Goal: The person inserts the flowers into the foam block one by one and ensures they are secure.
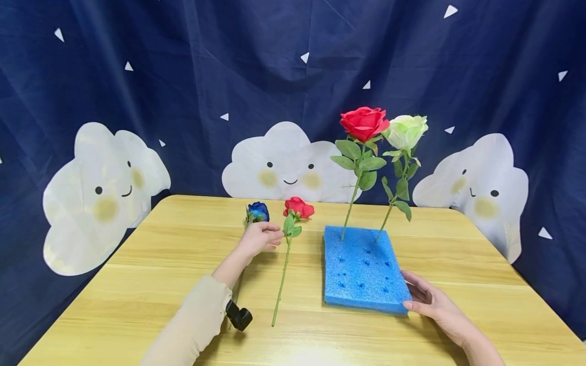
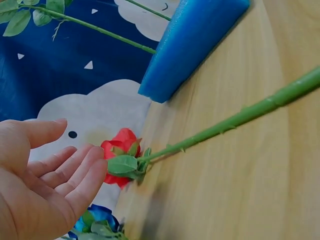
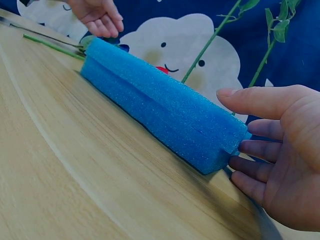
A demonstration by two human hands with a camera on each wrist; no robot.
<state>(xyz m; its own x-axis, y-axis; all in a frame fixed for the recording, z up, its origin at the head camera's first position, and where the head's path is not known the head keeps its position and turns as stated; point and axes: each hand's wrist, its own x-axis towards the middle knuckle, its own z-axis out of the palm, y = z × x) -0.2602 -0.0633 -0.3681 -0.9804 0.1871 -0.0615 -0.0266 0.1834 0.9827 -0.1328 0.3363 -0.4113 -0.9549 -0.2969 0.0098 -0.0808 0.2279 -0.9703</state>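
A wood-grain table (image 1: 151, 264) stands before a navy curtain (image 1: 256, 40) printed with smiling clouds (image 1: 290, 152) (small white triangles (image 1: 304, 58) dot it, too) in what looks like a curtained-off tabletop set, the wider room hidden.

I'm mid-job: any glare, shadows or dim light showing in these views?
Head view: bright glare on the light wooden table at the picture's bottom edge, soft shadow beneath the left hand; left wrist view: dimmer, with a soft-edged shadow below the red rose bloom; right wrist view: also dimmer, with shadow on the table below the right hand.
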